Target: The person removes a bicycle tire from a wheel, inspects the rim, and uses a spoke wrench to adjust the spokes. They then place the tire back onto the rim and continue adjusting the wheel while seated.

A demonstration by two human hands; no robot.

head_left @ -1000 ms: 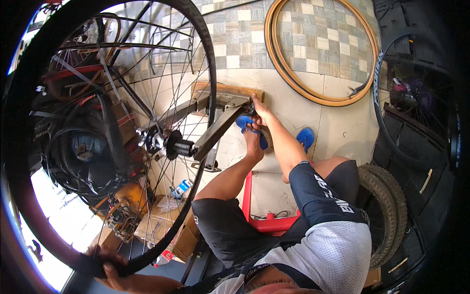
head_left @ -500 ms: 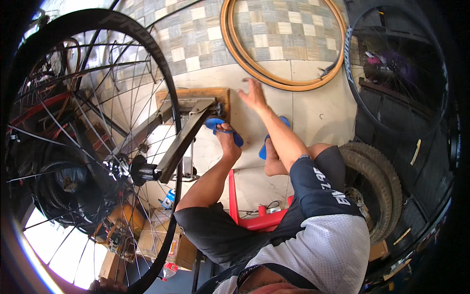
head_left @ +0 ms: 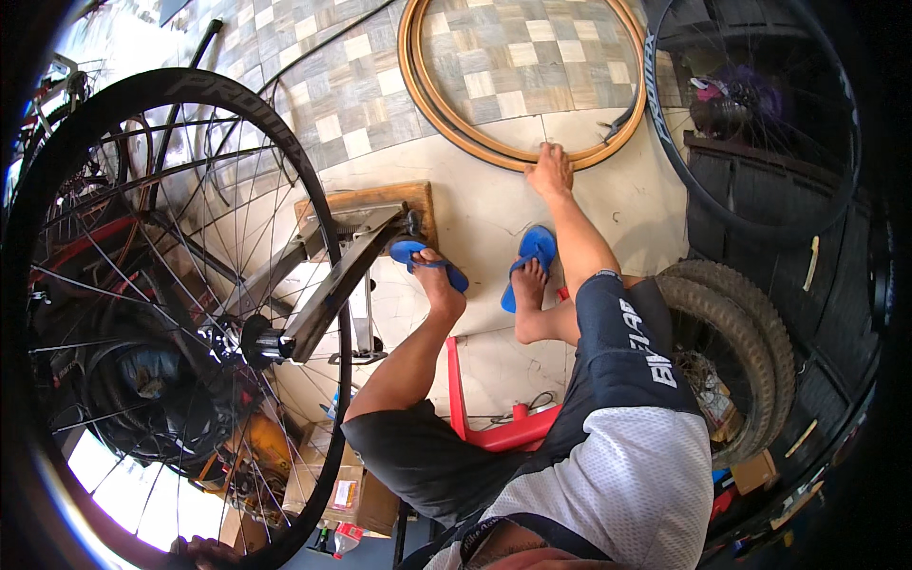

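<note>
My right hand [head_left: 551, 172] reaches forward to a tan-walled bicycle tyre [head_left: 463, 132] lying on the floor, its fingers curled over the near edge. A small dark piece [head_left: 617, 124] shows at the tyre's right side. At the left, a spoked bicycle wheel [head_left: 285, 139] with a deep black rim stands upright, its hub beside the arm of a metal stand [head_left: 332, 304]. The fingers of my left hand [head_left: 204, 551] show in shadow, bent over the wheel's lower rim; the rest of that hand is out of sight.
The stand has a wooden base [head_left: 425, 204] near my left foot. Between my legs is a red seat frame [head_left: 513, 432]. Knobby tyres [head_left: 765, 332] lean at the right, below another wheel [head_left: 665, 114]. Cardboard boxes [head_left: 366, 499] and a bottle [head_left: 347, 541] sit at the lower left.
My right hand has moved right and down from above the floor onto the tyre. The view has shifted slightly, and my right foot shows more. The left fingers remain at the rim.
</note>
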